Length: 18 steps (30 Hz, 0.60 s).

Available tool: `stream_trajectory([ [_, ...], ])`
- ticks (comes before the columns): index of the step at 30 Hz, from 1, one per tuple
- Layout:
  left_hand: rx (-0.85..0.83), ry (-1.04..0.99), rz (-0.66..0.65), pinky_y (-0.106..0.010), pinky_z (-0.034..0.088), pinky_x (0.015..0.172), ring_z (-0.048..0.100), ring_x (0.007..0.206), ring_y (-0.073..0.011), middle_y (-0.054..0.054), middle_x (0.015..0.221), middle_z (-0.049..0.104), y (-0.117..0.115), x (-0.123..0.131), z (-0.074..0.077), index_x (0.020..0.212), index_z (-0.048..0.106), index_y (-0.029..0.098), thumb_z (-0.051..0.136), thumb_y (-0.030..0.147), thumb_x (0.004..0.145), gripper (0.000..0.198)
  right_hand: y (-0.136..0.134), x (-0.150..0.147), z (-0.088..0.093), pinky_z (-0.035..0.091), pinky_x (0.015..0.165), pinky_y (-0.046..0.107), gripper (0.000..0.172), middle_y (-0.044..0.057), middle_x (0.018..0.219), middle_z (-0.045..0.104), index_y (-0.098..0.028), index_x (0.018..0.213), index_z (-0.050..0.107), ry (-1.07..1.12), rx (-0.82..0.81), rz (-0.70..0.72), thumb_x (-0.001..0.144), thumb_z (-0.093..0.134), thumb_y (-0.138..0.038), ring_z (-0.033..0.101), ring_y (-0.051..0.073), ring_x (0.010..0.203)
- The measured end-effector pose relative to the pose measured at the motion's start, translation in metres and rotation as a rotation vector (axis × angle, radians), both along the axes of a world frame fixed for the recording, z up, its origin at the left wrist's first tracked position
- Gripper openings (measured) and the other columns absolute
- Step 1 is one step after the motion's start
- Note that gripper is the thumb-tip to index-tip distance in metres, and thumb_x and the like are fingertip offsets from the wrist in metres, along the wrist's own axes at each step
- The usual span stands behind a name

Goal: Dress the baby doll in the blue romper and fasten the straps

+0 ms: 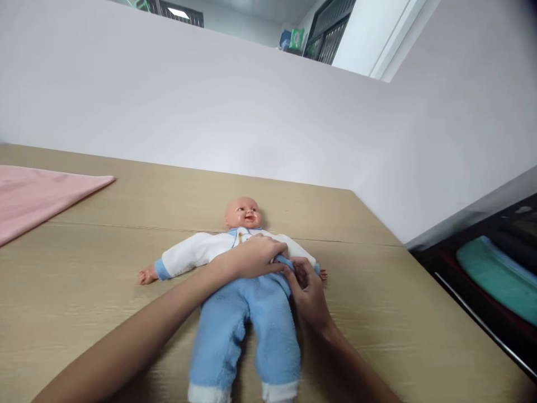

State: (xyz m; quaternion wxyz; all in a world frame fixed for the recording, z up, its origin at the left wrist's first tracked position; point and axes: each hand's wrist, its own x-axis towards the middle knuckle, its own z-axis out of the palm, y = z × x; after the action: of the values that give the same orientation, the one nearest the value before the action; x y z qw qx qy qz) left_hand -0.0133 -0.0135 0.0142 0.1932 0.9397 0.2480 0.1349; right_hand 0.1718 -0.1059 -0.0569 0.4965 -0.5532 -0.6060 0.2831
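A baby doll (244,213) lies on its back on the table, its head toward the wall and its arms spread out. It wears a white top (188,254) with blue cuffs and fluffy blue trousers (251,302) with white hems. My left hand (260,254) reaches across the doll's belly, its fingers closed at a blue edge of the clothing (284,261) on the doll's side. Right beside it, my right hand (306,282) pinches the same blue edge with bent fingers. Much of the doll's chest and waist is hidden behind my hands.
A pink cloth (46,196) lies flat at the left of the tan table (369,313). Behind the table stands a white wall (188,112). Past the table's right edge, a folded green cloth (495,274) rests on something dark and lower.
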Motion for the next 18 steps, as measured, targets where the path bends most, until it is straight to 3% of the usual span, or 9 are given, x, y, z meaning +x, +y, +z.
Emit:
stream_trajectory([
  [3, -0.052, -0.102, -0.006, -0.035, 0.048, 0.083, 0.074, 0.103, -0.0282, -0.008, 0.110, 0.080, 0.003, -0.005, -0.009, 0.117, 0.069, 0.020, 0.068, 0.039, 0.105, 0.022, -0.005, 0.020, 0.014, 0.052, 0.108, 0.050, 0.019, 0.011, 0.122, 0.070, -0.027, 0.117, 0.064, -0.374, 0.132, 0.034, 0.099, 0.066, -0.033, 0.065, 0.031, 0.118],
  [6, -0.067, -0.144, 0.004, -0.036, 0.048, 0.090, 0.074, 0.108, -0.0275, -0.008, 0.115, 0.080, -0.001, -0.007, -0.009, 0.119, 0.070, 0.020, 0.062, 0.038, 0.108, 0.022, -0.006, 0.050, 0.021, 0.040, 0.123, 0.058, 0.044, 0.012, 0.155, 0.057, -0.031, 0.136, 0.062, -0.635, 0.154, 0.099, 0.093, 0.071, -0.030, 0.050, 0.036, 0.146],
  [8, -0.053, -0.123, 0.017, -0.037, 0.048, 0.092, 0.074, 0.106, -0.0277, -0.008, 0.112, 0.080, -0.004, -0.005, -0.009, 0.114, 0.071, 0.020, 0.060, 0.038, 0.109, 0.022, -0.003, 0.071, 0.015, 0.038, 0.125, 0.062, 0.061, 0.014, 0.164, 0.050, -0.030, 0.150, 0.055, -0.699, 0.079, 0.086, 0.091, 0.071, -0.029, 0.044, 0.039, 0.153],
  [10, -0.029, -0.110, 0.027, -0.037, 0.048, 0.091, 0.073, 0.105, -0.0278, -0.007, 0.110, 0.080, -0.005, -0.004, -0.009, 0.113, 0.072, 0.020, 0.060, 0.038, 0.109, 0.022, 0.002, 0.088, 0.006, 0.041, 0.123, 0.065, 0.066, 0.017, 0.160, 0.054, -0.025, 0.153, 0.054, -0.683, 0.003, 0.040, 0.089, 0.068, -0.027, 0.049, 0.040, 0.150],
  [12, -0.001, -0.112, 0.026, -0.037, 0.048, 0.090, 0.073, 0.105, -0.0279, -0.007, 0.110, 0.079, -0.005, -0.003, -0.010, 0.116, 0.070, 0.021, 0.061, 0.039, 0.108, 0.021, 0.007, 0.099, 0.002, 0.049, 0.116, 0.061, 0.058, 0.016, 0.148, 0.064, -0.024, 0.147, 0.060, -0.607, -0.060, 0.036, 0.089, 0.065, -0.026, 0.060, 0.038, 0.139],
  [16, 0.016, -0.112, -0.003, -0.039, 0.046, 0.095, 0.072, 0.110, -0.0277, -0.007, 0.113, 0.078, -0.005, -0.004, -0.014, 0.118, 0.068, 0.023, 0.060, 0.039, 0.110, 0.021, 0.011, 0.101, 0.012, 0.062, 0.092, 0.050, 0.039, 0.010, 0.119, 0.078, -0.026, 0.124, 0.073, -0.446, -0.112, 0.009, 0.087, 0.076, -0.035, 0.075, 0.032, 0.104],
  [18, 0.020, -0.118, -0.017, -0.040, 0.045, 0.096, 0.071, 0.111, -0.0276, -0.007, 0.114, 0.078, -0.005, -0.004, -0.015, 0.119, 0.068, 0.023, 0.058, 0.039, 0.110, 0.021, 0.011, 0.095, 0.019, 0.063, 0.082, 0.046, 0.044, 0.010, 0.110, 0.078, -0.025, 0.118, 0.073, -0.354, -0.066, -0.096, 0.081, 0.086, -0.044, 0.075, 0.031, 0.093],
])
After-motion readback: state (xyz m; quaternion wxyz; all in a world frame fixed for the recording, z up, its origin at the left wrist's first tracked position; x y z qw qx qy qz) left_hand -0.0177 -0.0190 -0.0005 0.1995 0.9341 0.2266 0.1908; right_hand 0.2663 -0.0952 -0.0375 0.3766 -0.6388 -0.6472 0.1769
